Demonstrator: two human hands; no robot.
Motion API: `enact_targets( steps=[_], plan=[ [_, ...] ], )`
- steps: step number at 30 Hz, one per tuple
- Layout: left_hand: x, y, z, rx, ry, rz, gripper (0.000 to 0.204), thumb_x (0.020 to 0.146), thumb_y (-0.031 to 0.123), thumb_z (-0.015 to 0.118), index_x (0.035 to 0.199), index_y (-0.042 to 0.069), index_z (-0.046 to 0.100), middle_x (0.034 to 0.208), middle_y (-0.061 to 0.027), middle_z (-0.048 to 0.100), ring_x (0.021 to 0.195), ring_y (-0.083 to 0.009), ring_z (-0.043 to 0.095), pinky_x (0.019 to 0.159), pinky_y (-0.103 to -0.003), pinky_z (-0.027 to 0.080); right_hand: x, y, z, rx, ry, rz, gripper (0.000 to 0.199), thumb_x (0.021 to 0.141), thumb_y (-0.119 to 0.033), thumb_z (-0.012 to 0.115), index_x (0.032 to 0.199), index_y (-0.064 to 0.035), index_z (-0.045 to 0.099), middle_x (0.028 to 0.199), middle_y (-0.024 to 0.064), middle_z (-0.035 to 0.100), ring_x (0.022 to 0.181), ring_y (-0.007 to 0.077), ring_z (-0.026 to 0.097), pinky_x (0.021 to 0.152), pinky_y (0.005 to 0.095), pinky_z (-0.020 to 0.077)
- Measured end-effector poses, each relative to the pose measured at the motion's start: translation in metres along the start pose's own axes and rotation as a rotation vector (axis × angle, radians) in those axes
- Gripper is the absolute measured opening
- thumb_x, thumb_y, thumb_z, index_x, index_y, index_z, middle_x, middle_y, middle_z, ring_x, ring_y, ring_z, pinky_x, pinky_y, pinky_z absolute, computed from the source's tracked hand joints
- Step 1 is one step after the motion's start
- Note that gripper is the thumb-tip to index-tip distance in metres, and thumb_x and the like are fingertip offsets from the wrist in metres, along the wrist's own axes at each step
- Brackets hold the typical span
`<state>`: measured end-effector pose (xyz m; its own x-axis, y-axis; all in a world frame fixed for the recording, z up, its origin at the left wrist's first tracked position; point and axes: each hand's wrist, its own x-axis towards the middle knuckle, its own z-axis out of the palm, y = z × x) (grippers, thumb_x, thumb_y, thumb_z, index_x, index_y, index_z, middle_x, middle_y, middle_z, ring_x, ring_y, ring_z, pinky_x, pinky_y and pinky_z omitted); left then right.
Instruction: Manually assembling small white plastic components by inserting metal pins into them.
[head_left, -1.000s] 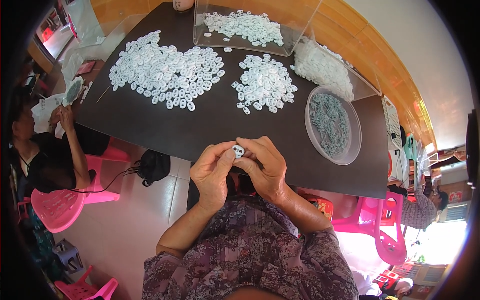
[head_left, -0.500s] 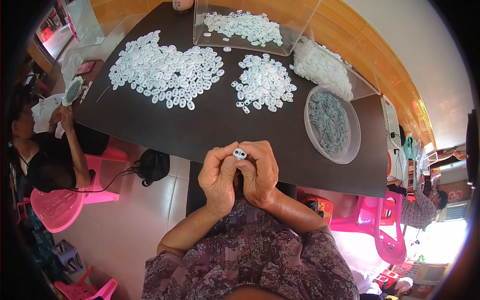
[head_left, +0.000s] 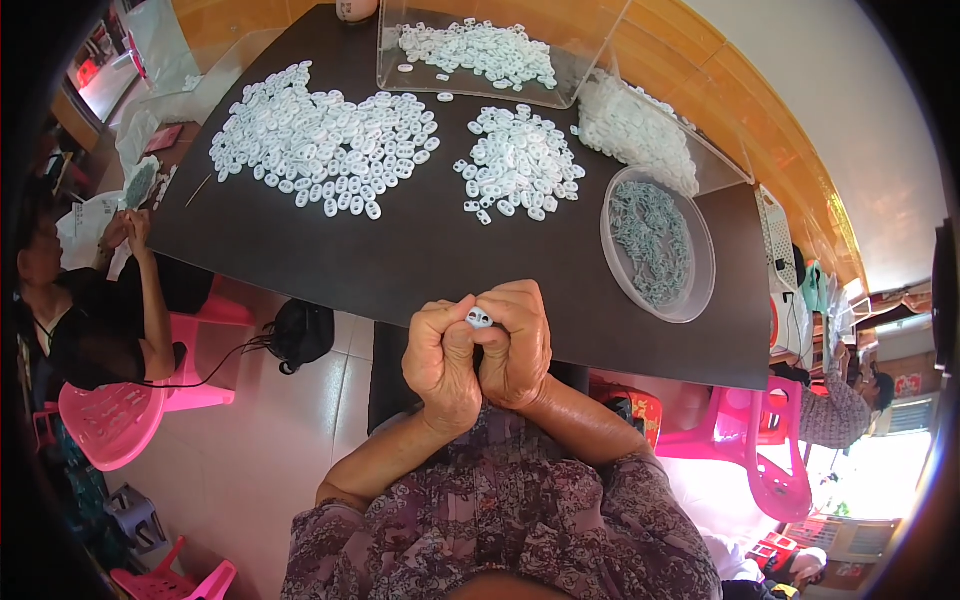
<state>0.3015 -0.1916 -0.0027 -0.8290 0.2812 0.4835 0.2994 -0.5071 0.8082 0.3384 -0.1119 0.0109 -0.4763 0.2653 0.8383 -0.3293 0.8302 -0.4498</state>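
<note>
Close together at the table's near edge, my left hand (head_left: 440, 360) and my right hand (head_left: 516, 348) pinch one small white oval plastic piece (head_left: 479, 317) with two holes. Thumbs and forefingers of both hands press on it from either side; the other fingers are curled in. Beyond them lie a large pile of similar white pieces (head_left: 325, 145) at the left and a smaller pile (head_left: 522, 165) in the middle. To the right stands a round clear tub (head_left: 711, 262) holding a heap of small grey-green parts (head_left: 650, 243).
At the back of the dark table (head_left: 420, 255) a clear box (head_left: 381, 50) holds more white pieces, with another full clear container (head_left: 635, 130) beside it. A thin stick (head_left: 198, 191) lies at the left edge. A co-worker (head_left: 95, 300) sits left; pink chairs (head_left: 110, 415) stand around.
The white piece has tilted a little between my fingers, and both hands have shifted slightly nearer to me. The whole view has moved slightly.
</note>
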Motion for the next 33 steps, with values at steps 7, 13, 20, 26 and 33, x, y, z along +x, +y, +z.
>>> enact_targets(
  steps=[7, 13, 20, 26, 33],
  plan=[
    [-0.002, 0.006, -0.001, -0.028, 0.036, -0.192, 0.021, 0.096, 0.015, 0.05, 0.104, -0.003, 0.056, 0.087, -0.0018, 0.054, 0.077, -0.0055, 0.047, 0.069, -0.02, 0.041, 0.002, 0.001, -0.001, -0.027, -0.036, -0.002, 0.024, 0.078, -0.001, 0.064, 0.1, 0.0022, 0.053, 0.089, 0.014, 0.058, 0.073, 0.0278, 0.055, 0.062, 0.0348, 0.0474],
    [-0.001, 0.009, -0.006, -0.111, 0.006, -0.296, 0.021, 0.095, 0.017, 0.051, 0.103, -0.002, 0.057, 0.09, -0.0015, 0.055, 0.082, -0.0052, 0.048, 0.075, -0.02, 0.042, 0.002, -0.001, -0.004, 0.006, -0.044, 0.047, 0.026, 0.076, -0.001, 0.065, 0.099, 0.0018, 0.054, 0.091, 0.014, 0.059, 0.074, 0.0279, 0.056, 0.064, 0.0343, 0.0478],
    [-0.002, 0.002, -0.005, -0.067, -0.025, -0.142, 0.02, 0.095, 0.017, 0.051, 0.102, -0.002, 0.056, 0.084, -0.0006, 0.052, 0.076, -0.0065, 0.046, 0.071, -0.021, 0.039, -0.002, 0.0, -0.001, -0.022, -0.019, 0.001, 0.023, 0.081, -0.006, 0.064, 0.1, 0.0012, 0.053, 0.09, 0.0121, 0.057, 0.073, 0.0261, 0.055, 0.063, 0.0346, 0.0474],
    [-0.004, 0.0, -0.002, 0.003, -0.002, -0.07, 0.019, 0.096, 0.018, 0.05, 0.098, -0.001, 0.054, 0.08, -0.0005, 0.049, 0.072, -0.0073, 0.043, 0.067, -0.022, 0.038, -0.005, 0.002, 0.003, -0.019, -0.025, -0.028, 0.022, 0.085, -0.009, 0.061, 0.101, 0.0011, 0.051, 0.087, 0.0117, 0.056, 0.069, 0.0253, 0.053, 0.061, 0.0347, 0.0463],
    [-0.003, -0.008, -0.003, 0.076, 0.02, 0.022, 0.017, 0.095, 0.013, 0.05, 0.099, -0.003, 0.054, 0.078, -0.0037, 0.051, 0.068, -0.0094, 0.045, 0.059, -0.021, 0.039, -0.009, 0.007, 0.004, -0.001, -0.034, -0.037, 0.02, 0.086, -0.01, 0.06, 0.1, 0.0017, 0.051, 0.084, 0.0122, 0.055, 0.068, 0.0255, 0.052, 0.058, 0.0341, 0.0454]
  ],
)
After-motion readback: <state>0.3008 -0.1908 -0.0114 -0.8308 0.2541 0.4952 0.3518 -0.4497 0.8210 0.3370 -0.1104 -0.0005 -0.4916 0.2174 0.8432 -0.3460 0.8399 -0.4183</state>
